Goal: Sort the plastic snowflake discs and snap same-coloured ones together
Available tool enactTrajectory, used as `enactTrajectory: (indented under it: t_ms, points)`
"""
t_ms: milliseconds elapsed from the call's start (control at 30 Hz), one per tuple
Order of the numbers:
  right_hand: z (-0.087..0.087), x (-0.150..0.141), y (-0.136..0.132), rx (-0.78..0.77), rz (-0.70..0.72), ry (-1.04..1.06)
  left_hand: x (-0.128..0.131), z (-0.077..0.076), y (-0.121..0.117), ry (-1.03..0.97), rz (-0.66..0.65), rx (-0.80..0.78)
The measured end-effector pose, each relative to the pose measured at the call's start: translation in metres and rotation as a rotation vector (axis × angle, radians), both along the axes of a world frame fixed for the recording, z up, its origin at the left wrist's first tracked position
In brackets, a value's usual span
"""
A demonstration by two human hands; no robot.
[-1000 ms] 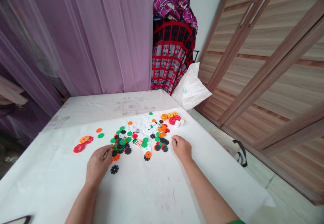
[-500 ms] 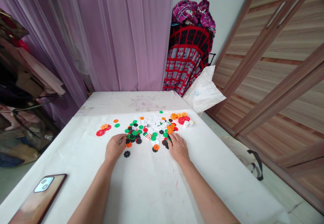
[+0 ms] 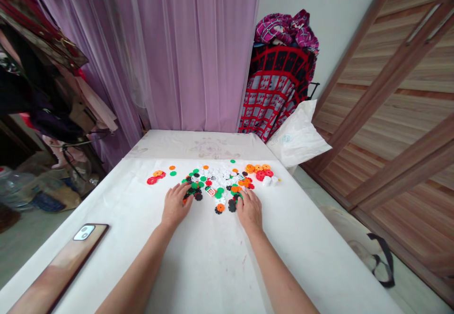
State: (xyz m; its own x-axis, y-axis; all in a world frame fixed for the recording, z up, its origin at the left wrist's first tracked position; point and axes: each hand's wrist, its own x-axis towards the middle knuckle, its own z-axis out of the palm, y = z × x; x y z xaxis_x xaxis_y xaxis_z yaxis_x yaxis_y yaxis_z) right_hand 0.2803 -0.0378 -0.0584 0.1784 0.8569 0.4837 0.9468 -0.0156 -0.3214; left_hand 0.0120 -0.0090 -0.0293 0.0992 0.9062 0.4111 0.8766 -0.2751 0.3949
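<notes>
A loose pile of notched plastic discs lies mid-table, with white discs (image 3: 222,174) at its centre and green, black, orange and red ones around them. My left hand (image 3: 176,204) rests at the pile's left edge, its fingers apart over black and green discs (image 3: 195,186). At the right edge my right hand (image 3: 250,210) has its fingers spread on the discs, beside a black disc (image 3: 232,205). Neither hand visibly grips a piece, though the fingertips partly hide what lies under them. Between the hands sit an orange disc (image 3: 220,207) and a small windowed piece (image 3: 210,191).
Sorted stacks of orange discs (image 3: 250,169), red discs (image 3: 260,176) and white discs (image 3: 270,180) stand at the back right. Red and orange discs (image 3: 152,180) lie at the left. A phone (image 3: 67,264) is near the table's left edge. A white bag (image 3: 301,136) stands beyond the far right corner.
The view has swung left, bringing the phone into sight. My right hand has moved left onto the pile. My left hand has gone from a pinch to spread fingers over the discs.
</notes>
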Motion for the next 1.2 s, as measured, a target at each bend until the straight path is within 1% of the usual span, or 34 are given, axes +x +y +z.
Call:
enactTrajectory:
  t_ms: [33,167,233,300,367,433,500,633,767,833,900,1000,1067,1100,1167,1200]
  points:
    - [0.0,0.0,0.001,0.002,-0.009,0.015,0.011,-0.001,-0.003,0.043,-0.031,0.016]
    - [0.0,0.0,0.009,0.005,0.046,0.061,0.061,-0.007,-0.011,0.216,-0.288,0.007]
    - [0.0,0.003,0.014,0.015,0.072,0.114,0.078,-0.009,-0.009,0.28,-0.351,-0.038]
    - [-0.001,0.007,0.019,0.032,0.07,0.185,0.085,-0.011,-0.004,0.325,-0.379,-0.09]
    - [-0.002,0.01,0.022,0.05,0.074,0.229,0.083,-0.011,0.001,0.346,-0.373,-0.115]
    - [-0.003,0.01,0.022,0.067,0.096,0.228,0.073,-0.011,0.006,0.351,-0.343,-0.105]
    - [-0.002,0.007,0.022,0.072,0.13,0.187,0.059,-0.011,0.009,0.356,-0.299,-0.085]
    - [0.004,-0.006,0.018,0.029,0.198,0.06,0.034,-0.011,0.009,0.361,-0.231,-0.112]
    - [0.012,-0.015,0.013,-0.045,0.281,-0.024,0.021,-0.006,0.002,0.346,-0.125,-0.106]
    - [0.017,-0.018,0.01,-0.078,0.361,-0.059,0.019,-0.002,-0.003,0.348,-0.047,-0.103]
    - [0.022,-0.022,0.008,-0.116,0.471,-0.099,0.019,0.002,-0.008,0.351,0.024,-0.102]
    - [0.03,-0.03,0.005,-0.169,0.639,-0.153,0.02,0.006,-0.013,0.36,0.079,-0.091]
    - [0.034,-0.035,0.005,-0.205,0.712,-0.173,0.019,0.006,-0.013,0.376,0.067,-0.079]
    - [0.035,-0.036,0.004,-0.221,0.731,-0.175,0.019,0.006,-0.013,0.384,0.039,-0.076]
    - [0.035,-0.037,0.003,-0.233,0.727,-0.16,0.017,0.005,-0.011,0.397,-0.051,-0.087]
    - [0.033,-0.036,0.002,-0.228,0.693,-0.144,0.016,0.004,-0.01,0.401,-0.099,-0.102]
